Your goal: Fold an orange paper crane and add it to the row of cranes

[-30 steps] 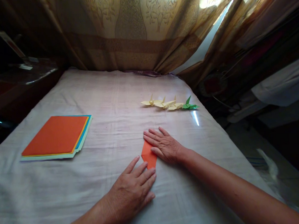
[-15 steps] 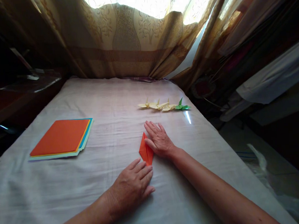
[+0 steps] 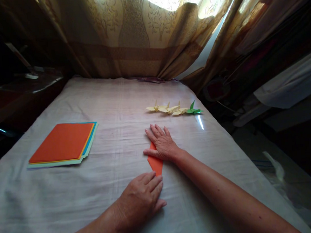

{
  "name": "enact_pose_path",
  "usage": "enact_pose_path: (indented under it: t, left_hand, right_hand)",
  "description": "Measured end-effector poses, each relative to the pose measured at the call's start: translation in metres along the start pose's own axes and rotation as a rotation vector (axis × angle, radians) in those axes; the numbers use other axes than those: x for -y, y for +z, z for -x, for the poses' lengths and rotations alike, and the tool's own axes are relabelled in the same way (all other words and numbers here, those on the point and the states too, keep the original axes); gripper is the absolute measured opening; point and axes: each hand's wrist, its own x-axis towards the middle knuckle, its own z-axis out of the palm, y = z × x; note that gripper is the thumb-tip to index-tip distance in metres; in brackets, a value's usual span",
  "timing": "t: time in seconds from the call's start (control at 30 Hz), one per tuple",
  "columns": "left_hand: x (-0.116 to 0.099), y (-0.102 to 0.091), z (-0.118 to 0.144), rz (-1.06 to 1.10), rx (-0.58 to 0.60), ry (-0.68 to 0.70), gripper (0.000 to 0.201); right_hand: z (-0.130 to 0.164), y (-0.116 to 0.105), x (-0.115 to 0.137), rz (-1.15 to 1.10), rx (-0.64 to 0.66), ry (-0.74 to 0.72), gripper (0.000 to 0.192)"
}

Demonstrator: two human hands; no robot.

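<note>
I saw folded orange paper [image 3: 155, 163], narrow, pointed, creased flat, lying on wrinkled pale cloth over surface [image 3: 118, 104]. Right hand [image 3: 161, 144] lay spread, palm down, pressing paper's far end. Left hand [image 3: 142, 199] lay flat, fingers together, fingertips at paper's near tip. Stack of smooth coloured sheets [image 3: 63, 144], orange on top, well apart to left. Row of small paper cranes [image 3: 173, 109], yellow and one green, beyond right hand.

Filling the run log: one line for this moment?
right hand flat on orange folded paper | left hand at its near tip | paper stack untouched
</note>
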Motion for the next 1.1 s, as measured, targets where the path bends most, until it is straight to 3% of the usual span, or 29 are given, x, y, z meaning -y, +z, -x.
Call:
enact_pose_path:
  t: [0.27, 0.53, 0.63, 0.73, 0.93, 1.1]
  left_hand:
    - [-0.001, 0.002, -0.001, -0.013, 0.015, -0.016, 0.039]
    - [0.005, 0.009, -0.008, -0.023, -0.148, 0.031, 0.024]
    - [0.007, 0.005, -0.014, 0.02, -0.184, 0.04, 0.022]
    - [0.009, 0.004, -0.018, 0.04, -0.226, 0.076, 0.023]
    - [0.013, 0.0, -0.02, 0.052, -0.215, 0.043, 0.024]
    - [0.042, -0.01, -0.035, -0.022, -0.228, -0.025, 0.024]
  right_hand:
    - [-0.017, -0.002, -0.005, 0.01, 0.003, 0.073, 0.086]
    - [-0.037, -0.002, -0.009, -0.019, 0.01, 0.127, 0.08]
    - [-0.041, 0.002, -0.008, -0.071, -0.073, 0.172, 0.075]
    - [-0.038, 0.005, -0.005, -0.141, -0.259, 0.215, 0.059]
    - [0.005, 0.009, -0.003, -0.187, -0.463, 0.205, 0.043]
    - [0.071, 0.03, -0.003, -0.248, -0.611, 0.113, 0.035]
